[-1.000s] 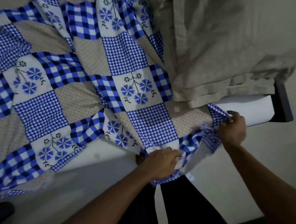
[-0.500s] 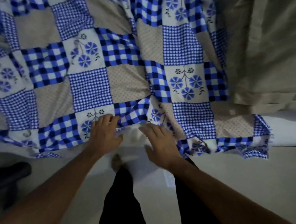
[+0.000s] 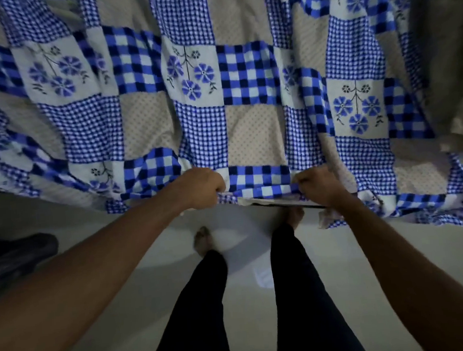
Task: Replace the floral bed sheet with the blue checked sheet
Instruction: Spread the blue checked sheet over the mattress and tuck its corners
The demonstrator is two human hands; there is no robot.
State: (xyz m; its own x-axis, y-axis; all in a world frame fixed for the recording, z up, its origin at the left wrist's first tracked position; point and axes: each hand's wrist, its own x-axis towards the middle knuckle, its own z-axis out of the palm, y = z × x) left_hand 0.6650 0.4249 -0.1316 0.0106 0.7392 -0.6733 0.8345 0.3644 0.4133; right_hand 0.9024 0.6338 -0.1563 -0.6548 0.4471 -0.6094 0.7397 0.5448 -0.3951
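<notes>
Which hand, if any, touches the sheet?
Touching, both. Head view: left hand and right hand each grip the sheet at its near edge, fingers curled round it.

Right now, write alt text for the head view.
The left hand and right hand each grip the near hem of the spread-out blue checked sheet. A beige cloth lies at its right edge.

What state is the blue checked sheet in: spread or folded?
Spread, though wrinkled. The blue checked sheet lies opened out, its patches showing side to side; the left hand and right hand grip its near edge.
</notes>
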